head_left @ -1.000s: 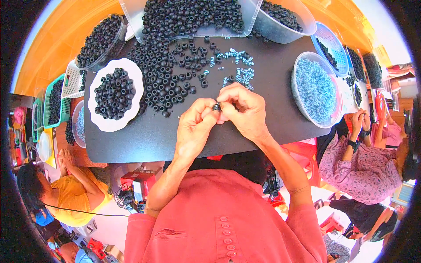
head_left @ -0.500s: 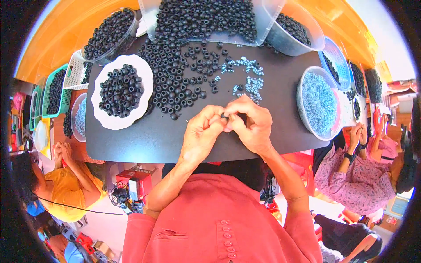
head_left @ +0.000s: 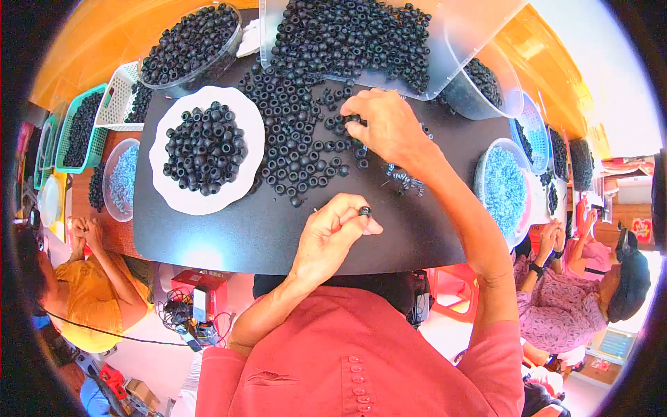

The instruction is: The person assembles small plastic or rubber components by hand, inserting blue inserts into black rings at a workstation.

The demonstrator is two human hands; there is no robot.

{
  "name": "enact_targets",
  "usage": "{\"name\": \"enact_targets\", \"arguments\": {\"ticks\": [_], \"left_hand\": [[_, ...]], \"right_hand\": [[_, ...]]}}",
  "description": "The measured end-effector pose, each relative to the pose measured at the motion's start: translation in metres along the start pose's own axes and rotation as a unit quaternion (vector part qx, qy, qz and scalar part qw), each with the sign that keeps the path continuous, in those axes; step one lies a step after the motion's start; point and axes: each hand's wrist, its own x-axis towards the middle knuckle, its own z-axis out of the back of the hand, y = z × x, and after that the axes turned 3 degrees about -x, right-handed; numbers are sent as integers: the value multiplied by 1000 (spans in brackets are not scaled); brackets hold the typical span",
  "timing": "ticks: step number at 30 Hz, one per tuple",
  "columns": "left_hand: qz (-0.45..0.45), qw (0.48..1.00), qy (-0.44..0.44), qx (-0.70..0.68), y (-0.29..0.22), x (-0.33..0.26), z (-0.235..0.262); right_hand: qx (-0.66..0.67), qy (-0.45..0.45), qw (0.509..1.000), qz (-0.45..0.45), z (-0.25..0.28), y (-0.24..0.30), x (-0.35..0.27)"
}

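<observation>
My left hand (head_left: 330,236) hovers over the near part of the dark table, thumb and forefinger pinching a small black bead-like piece with a hole (head_left: 365,211). Farther off, my right hand (head_left: 390,128) is at the edge of the loose black beads (head_left: 295,149), its thumb and fingertips closed around a dark bead (head_left: 356,119). Under and beside my right wrist lie small pale-blue coiled pieces (head_left: 403,182), partly hidden by the arm. A white scalloped plate (head_left: 172,198) heaped with black beads stands left of my hands.
A clear bin (head_left: 472,31) of black beads is tipped toward the table at the back. Tubs of beads flank it. A round tub (head_left: 501,187) of blue coils sits at the right edge. Co-workers sit at left (head_left: 101,299) and right (head_left: 570,292).
My hands were together at the near table over a small dark piece. They have parted: my right hand moved away to the loose beads, while my left keeps a bead and sits slightly lower.
</observation>
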Motion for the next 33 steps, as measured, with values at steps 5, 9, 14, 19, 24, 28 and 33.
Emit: {"name": "enact_targets", "arguments": {"ticks": [5, 9, 14, 19, 24, 28, 33], "left_hand": [[2, 1000, 11, 2, 2, 0, 2], [-16, 1000, -7, -11, 4, 1, 2], [-28, 998, -20, -55, 6, 4, 4], [-33, 997, -37, -59, 3, 5, 0], [-24, 999, -29, 6, 3, 7, -5], [-38, 999, -24, 16, 9, 10, -5], [-45, 995, -49, -74, 5, 10, 0]], "right_hand": [[-34, -12, 999, 5, -4, 5, 4], [145, -48, 982, -109, 4, 17, -6], [385, -8, 890, -245, 26, 51, -58], [396, -8, 886, -240, 26, 71, -92], [526, -45, 804, -272, 9, 67, -109], [523, -26, 807, -274, 7, 67, -111], [483, -122, 825, -265, -3, 60, -113]]}}
